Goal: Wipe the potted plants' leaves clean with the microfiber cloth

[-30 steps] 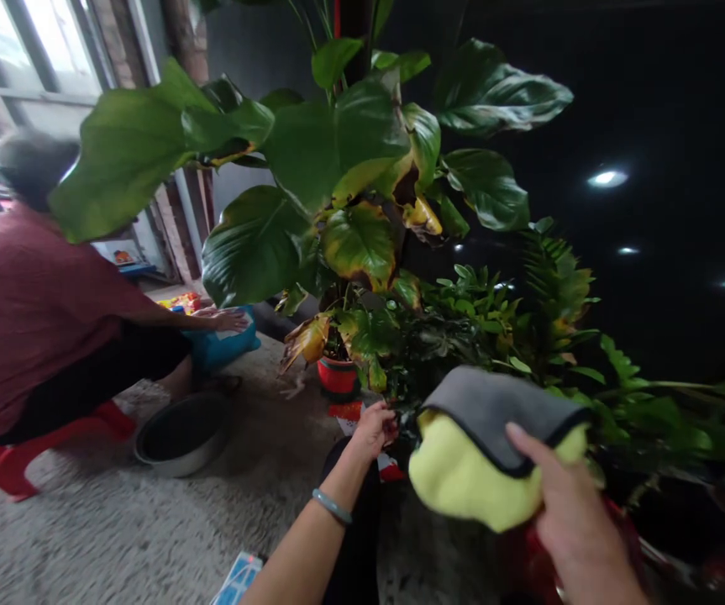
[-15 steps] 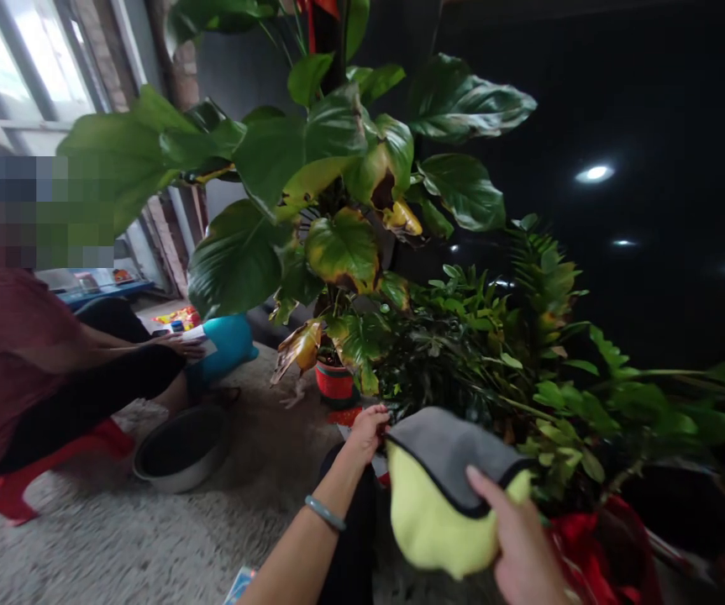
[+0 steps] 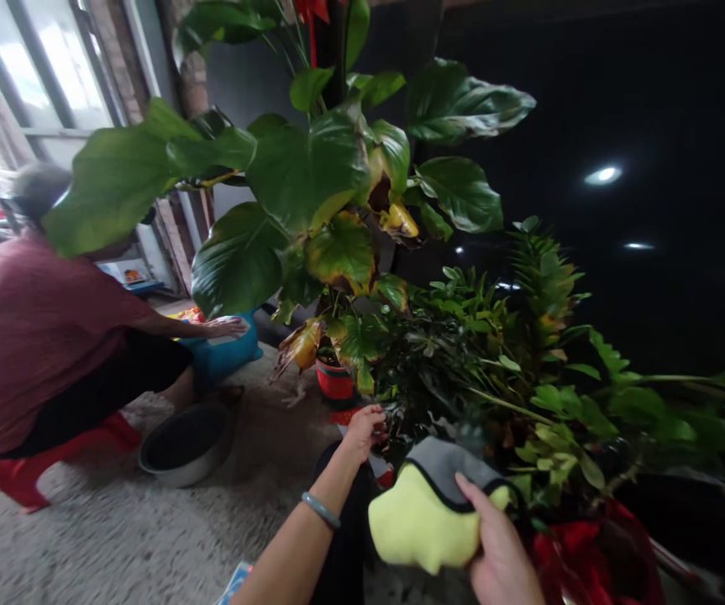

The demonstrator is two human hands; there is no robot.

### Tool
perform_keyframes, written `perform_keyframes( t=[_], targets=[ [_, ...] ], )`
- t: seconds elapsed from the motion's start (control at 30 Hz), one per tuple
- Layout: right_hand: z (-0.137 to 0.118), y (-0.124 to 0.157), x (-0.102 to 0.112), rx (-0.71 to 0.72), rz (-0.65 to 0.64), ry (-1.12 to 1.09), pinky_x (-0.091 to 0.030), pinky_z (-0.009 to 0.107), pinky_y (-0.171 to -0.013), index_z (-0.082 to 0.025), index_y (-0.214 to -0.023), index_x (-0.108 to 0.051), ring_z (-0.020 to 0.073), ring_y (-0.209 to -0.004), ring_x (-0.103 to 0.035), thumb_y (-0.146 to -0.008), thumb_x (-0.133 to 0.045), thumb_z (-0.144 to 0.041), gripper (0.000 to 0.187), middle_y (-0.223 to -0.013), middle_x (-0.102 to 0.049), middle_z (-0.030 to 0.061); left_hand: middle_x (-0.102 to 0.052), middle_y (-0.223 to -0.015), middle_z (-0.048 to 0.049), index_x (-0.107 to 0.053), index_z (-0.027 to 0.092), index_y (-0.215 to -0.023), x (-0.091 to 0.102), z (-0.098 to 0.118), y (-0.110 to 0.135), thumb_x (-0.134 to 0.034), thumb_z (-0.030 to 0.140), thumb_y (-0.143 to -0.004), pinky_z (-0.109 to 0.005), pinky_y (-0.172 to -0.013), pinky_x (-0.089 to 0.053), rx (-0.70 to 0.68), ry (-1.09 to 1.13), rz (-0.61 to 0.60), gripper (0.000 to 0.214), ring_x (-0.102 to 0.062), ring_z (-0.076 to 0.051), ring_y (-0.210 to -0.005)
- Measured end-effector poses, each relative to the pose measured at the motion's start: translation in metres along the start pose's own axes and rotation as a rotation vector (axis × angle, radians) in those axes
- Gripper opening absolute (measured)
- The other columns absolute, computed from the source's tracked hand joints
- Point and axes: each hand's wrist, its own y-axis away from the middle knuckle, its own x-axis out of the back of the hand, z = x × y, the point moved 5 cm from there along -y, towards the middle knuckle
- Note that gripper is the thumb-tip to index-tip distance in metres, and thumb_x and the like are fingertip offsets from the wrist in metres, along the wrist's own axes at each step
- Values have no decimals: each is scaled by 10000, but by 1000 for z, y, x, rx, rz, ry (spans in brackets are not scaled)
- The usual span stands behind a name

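My right hand [image 3: 497, 533] grips a cleaning cloth [image 3: 428, 517], yellow on one side and grey on the other with a black edge. The cloth hangs folded in front of the dark foliage. My left hand [image 3: 365, 433] is closed, fingers curled in a pinch at the lower edge of the leafy potted plants [image 3: 431, 361]. What those fingers hold, if anything, is too small and dark to make out. Just beyond stands a tall broad-leaved plant [image 3: 312, 168] with some browned, yellowing leaves, in a red pot [image 3: 335, 380].
On the left a person in a maroon shirt [image 3: 47, 319] sits on a red stool [image 3: 40, 470], one hand on a blue object [image 3: 227, 353]. A grey basin [image 3: 186, 445] rests on the concrete floor. Red wrapping [image 3: 570, 555] surrounds a pot at lower right; a dark glossy wall [image 3: 664, 109] stands behind.
The cloth and my right hand have moved down and slightly left. My left hand stays nearly in place. The other person's arm now stretches further over the blue object.
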Motion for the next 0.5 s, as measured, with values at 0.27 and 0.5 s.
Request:
perform_keyframes(
  t=[0.27,0.5],
  targets=[
    [-79,-44,-15,147,247,-325,-465,385,-955,-235,-1058,-624,227,-1152,-544,-533,-743,-290,542,-1117,-671,0,-510,-524,68,-543,154,-704,-2,5,9,-682,73,-605,-215,-526,-366,-11,-13,-11,189,-478,-73,-458],
    [40,17,-28,-508,74,-235,-544,474,-768,-177,-706,-654,330,-855,-673,-409,-795,-313,356,-752,-723,91,-552,-507,53,-590,156,-690,4,0,-3,-656,57,-587,-225,-533,-403,-33,21,-19,158,-506,-92,-468]
  ],
)
